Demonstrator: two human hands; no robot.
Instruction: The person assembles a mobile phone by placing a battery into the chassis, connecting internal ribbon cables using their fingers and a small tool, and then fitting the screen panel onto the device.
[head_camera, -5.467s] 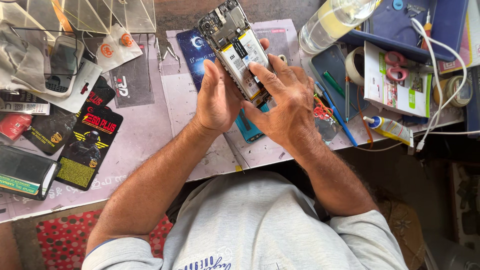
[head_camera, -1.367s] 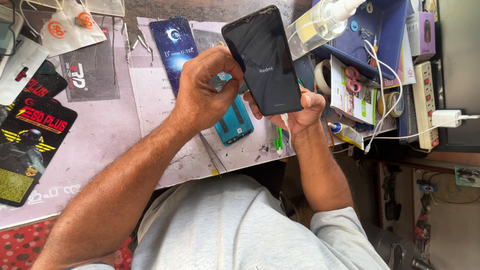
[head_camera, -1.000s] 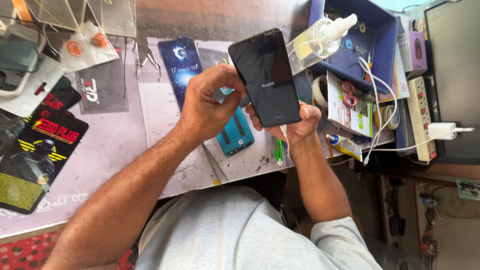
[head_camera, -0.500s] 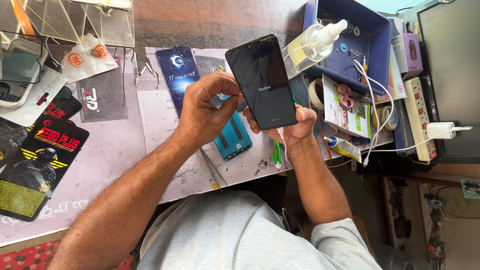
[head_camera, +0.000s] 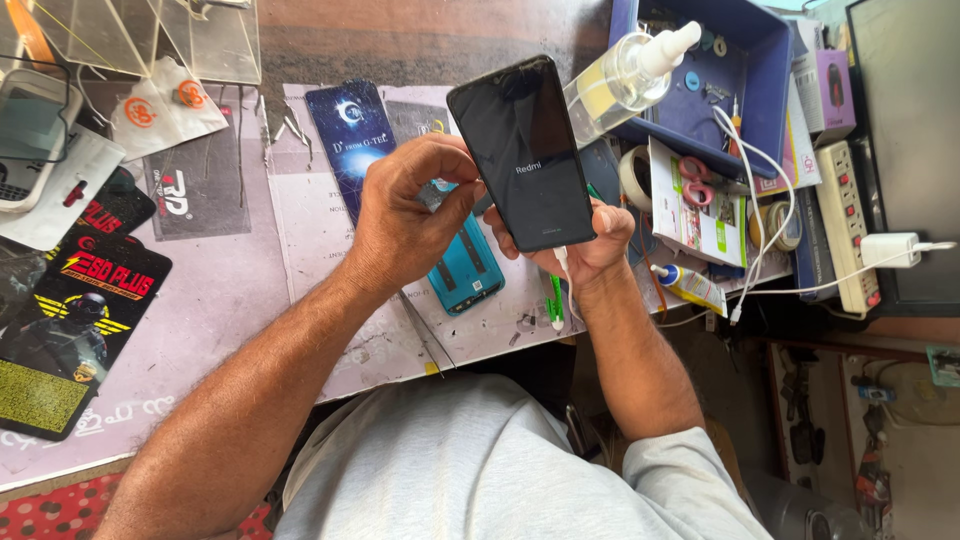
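Note:
A black smartphone is held screen-up above the table, its display dark with a faint logo. My right hand grips its lower end from beneath, where a white cable is plugged in. My left hand is at the phone's left edge, thumb and forefinger pinching a small grey piece against it. A teal back cover lies on the table just under my hands.
A clear spray bottle leans on a blue tray of small parts. On the right are a tape roll, glue tube, power strip with white charger. Screen-protector packs cover the left.
Earlier the phone showed its open back with the insides exposed; now its screen faces up. Over the last second my hands and the phone have barely moved.

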